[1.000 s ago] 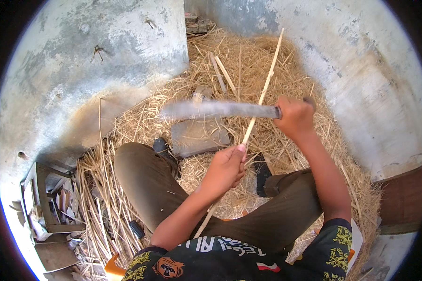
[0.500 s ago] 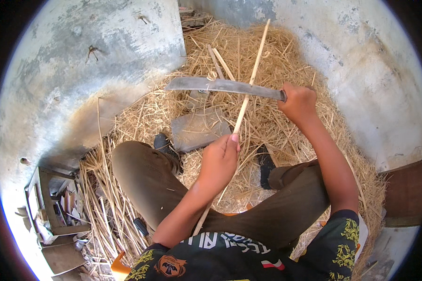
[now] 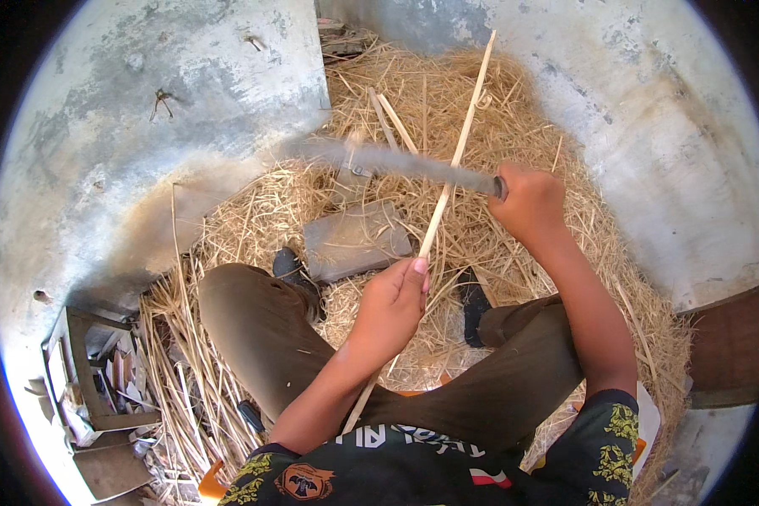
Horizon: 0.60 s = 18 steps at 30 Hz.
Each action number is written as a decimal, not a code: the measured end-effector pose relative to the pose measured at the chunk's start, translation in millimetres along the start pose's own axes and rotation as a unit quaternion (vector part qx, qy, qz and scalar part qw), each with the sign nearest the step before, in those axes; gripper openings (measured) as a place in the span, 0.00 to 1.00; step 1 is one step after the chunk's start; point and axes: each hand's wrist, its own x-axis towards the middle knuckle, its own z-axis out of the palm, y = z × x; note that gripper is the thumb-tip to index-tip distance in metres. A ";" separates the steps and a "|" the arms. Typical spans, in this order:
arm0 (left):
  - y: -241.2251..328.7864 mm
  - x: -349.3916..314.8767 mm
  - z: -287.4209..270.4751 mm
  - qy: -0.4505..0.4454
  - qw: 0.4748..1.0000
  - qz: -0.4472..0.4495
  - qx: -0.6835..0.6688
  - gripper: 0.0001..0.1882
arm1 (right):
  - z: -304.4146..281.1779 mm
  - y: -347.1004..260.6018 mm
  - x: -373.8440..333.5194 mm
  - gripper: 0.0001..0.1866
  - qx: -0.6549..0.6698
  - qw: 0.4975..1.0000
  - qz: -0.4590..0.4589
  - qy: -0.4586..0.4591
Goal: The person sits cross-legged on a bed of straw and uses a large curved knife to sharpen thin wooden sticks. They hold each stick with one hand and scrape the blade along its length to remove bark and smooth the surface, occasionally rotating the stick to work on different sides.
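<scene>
A long pale stick, seemingly a split bamboo strip (image 3: 468, 126), slants away from my lap toward the far wall. My left hand (image 3: 388, 310) is closed around its lower part, thumb on top, and its near end runs down beside my left forearm. In my right hand (image 3: 530, 201) is the dark handle of a machete (image 3: 396, 162). The long blade points left and crosses the strip beyond my left hand; motion blurs it. Whether the edge bites into the strip cannot be made out. A thin curl (image 3: 484, 99) hangs by the strip's far part.
Straw-like shavings (image 3: 514, 110) cover the floor. Between my feet lies a flat grey block (image 3: 354, 243). Long thin strips (image 3: 190, 371) are heaped at my left, by a wooden frame (image 3: 84, 371) with scraps inside. Concrete walls (image 3: 160, 59) stand close on both sides.
My right hand and the machete have come slightly nearer to me, and the blade is now blurred. My left hand sits slightly lower in the picture, still holding the strip.
</scene>
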 end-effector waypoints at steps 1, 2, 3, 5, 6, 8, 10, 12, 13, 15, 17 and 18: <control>9.5 -4.4 3.2 -0.026 0.998 -0.027 -0.042 0.18 | 2.2 16.1 2.3 0.10 -0.014 0.997 -0.066 0.034; 20.1 -12.8 5.9 -0.050 0.994 -0.061 -0.081 0.18 | 5.1 25.7 1.1 0.10 -0.023 0.989 -0.128 0.063; 25.8 -16.2 6.8 -0.073 0.986 -0.088 -0.119 0.17 | 5.3 29.3 9.5 0.10 -0.012 1.000 -0.011 0.006; 16.4 -10.7 13.5 -0.080 0.986 -0.090 -0.119 0.18 | -0.5 33.1 31.9 0.11 0.012 0.972 0.215 -0.099; 15.1 -7.6 16.5 -0.081 0.986 -0.086 -0.119 0.18 | -1.2 26.4 31.4 0.11 0.008 0.975 0.192 -0.113; 19.0 -8.2 5.2 -0.091 0.971 -0.140 -0.168 0.19 | 1.7 10.0 22.0 0.12 -0.002 0.978 0.149 -0.143; 24.3 -8.0 3.7 -0.107 0.961 -0.161 -0.198 0.20 | 1.6 27.0 23.8 0.13 -0.015 0.997 -0.070 0.041; 31.2 -18.5 5.1 -0.127 0.957 -0.160 -0.207 0.21 | 4.9 47.3 15.8 0.12 -0.032 0.992 -0.083 0.091; 34.1 -23.0 7.6 -0.133 0.953 -0.162 -0.217 0.21 | 7.4 62.2 18.4 0.12 -0.043 0.998 0.011 0.054; 28.7 -19.9 16.4 -0.127 0.955 -0.174 -0.203 0.21 | -2.7 75.6 34.4 0.11 -0.071 0.981 0.178 -0.017; 14.4 -13.2 10.4 -0.126 0.959 -0.172 -0.184 0.21 | 1.8 41.1 23.7 0.08 -0.054 0.989 0.138 -0.012; 18.4 -12.3 10.4 -0.123 0.960 -0.172 -0.185 0.21 | 2.4 26.5 19.3 0.07 -0.044 0.992 0.120 -0.011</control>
